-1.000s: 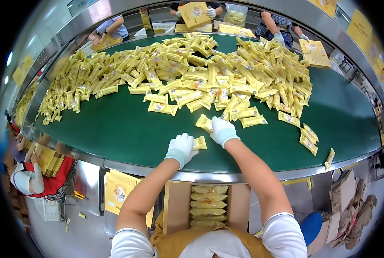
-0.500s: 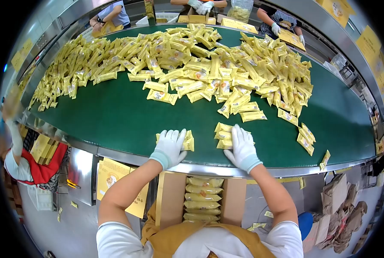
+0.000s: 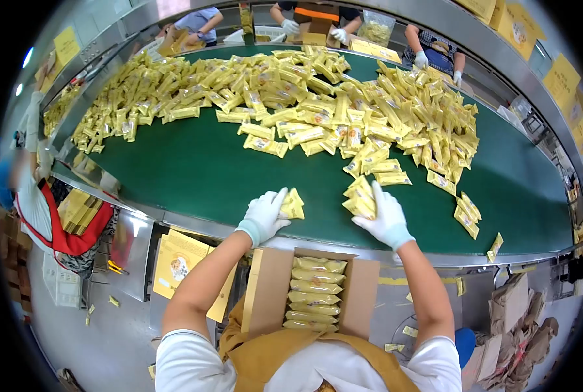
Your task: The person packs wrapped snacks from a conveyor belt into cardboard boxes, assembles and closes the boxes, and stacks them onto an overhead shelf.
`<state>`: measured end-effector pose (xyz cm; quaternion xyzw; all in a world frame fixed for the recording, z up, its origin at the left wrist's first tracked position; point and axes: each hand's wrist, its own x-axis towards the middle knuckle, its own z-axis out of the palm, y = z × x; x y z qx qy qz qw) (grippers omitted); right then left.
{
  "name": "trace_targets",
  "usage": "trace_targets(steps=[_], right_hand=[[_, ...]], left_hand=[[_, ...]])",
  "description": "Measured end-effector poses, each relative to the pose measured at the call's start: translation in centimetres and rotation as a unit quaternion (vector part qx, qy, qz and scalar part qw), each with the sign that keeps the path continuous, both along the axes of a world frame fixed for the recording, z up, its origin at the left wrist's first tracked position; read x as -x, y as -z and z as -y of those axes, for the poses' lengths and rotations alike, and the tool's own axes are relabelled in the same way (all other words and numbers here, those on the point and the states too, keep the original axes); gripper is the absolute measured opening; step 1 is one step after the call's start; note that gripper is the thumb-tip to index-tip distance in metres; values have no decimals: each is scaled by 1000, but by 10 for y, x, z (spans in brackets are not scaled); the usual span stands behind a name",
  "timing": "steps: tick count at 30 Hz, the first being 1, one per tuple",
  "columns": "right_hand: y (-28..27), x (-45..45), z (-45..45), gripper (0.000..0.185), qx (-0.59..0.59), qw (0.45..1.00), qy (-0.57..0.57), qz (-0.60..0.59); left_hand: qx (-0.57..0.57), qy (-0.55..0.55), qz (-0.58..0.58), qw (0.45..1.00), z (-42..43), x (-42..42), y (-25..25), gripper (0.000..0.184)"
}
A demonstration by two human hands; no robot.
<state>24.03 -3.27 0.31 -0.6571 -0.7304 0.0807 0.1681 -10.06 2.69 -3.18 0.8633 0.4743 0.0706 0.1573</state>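
Observation:
My left hand (image 3: 265,216), in a white glove, has its fingers closed around the left side of some small yellow sachets (image 3: 293,205) at the near edge of the belt. Opposite it, my right hand (image 3: 385,217), gloved too, grips a tilted stack of yellow sachets (image 3: 359,198) between thumb and fingers. How many sachets the left hand covers is hidden. Between my forearms stands an open cardboard box (image 3: 267,294), its flaps spread, with a row of yellow packets (image 3: 314,288) inside.
A large heap of yellow sachets (image 3: 291,88) covers the far part of the green belt (image 3: 193,173). Loose sachets (image 3: 466,215) lie at right. Flat yellow cartons (image 3: 174,264) stand left of the box. Co-workers work across the belt and at left.
Both hands have gone from lying over the sachets to gripping them from the sides, with the right stack now tilted. The head view has shifted slightly.

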Motion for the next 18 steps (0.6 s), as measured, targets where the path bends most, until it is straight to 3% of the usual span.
trace_targets(steps=[2, 4, 6, 8, 10, 12, 13, 14, 16, 17, 18], right_hand=[[-41, 8, 31, 101, -65, 993, -59, -75], [-104, 28, 65, 100, -11, 980, -186, -72], [-137, 60, 88, 97, 137, 953, -270, -7], [-126, 95, 115, 93, 113, 921, -327, 181], [-103, 119, 128, 88, 162, 887, -388, 191], [-53, 135, 152, 85, 119, 890, -386, 213], [-34, 142, 161, 82, 123, 894, -379, 205], [-15, 148, 170, 80, 127, 898, -372, 198], [2, 157, 179, 74, 185, 910, -340, 149], [6, 154, 190, 68, 82, 927, -324, 170], [10, 151, 196, 66, 69, 933, -326, 139]], left_hand=[[21, -50, 152, 987, 5, 15, -5, 93], [44, -61, 248, 966, 11, 24, -25, 97], [75, -33, 297, 951, 31, 16, -74, 99], [-7, 60, 327, 943, 50, 5, -94, 96], [18, 105, 337, 935, 77, -10, -116, 94], [-12, 175, 298, 938, 102, -18, -122, 92], [44, 183, 305, 933, 114, -21, -120, 90], [215, 133, 314, 915, 131, -26, -127, 91], [164, 160, 244, 942, 143, -30, -103, 86], [121, 183, 167, 961, 147, -33, -92, 82], [77, 204, 90, 972, 152, -36, -83, 78]])
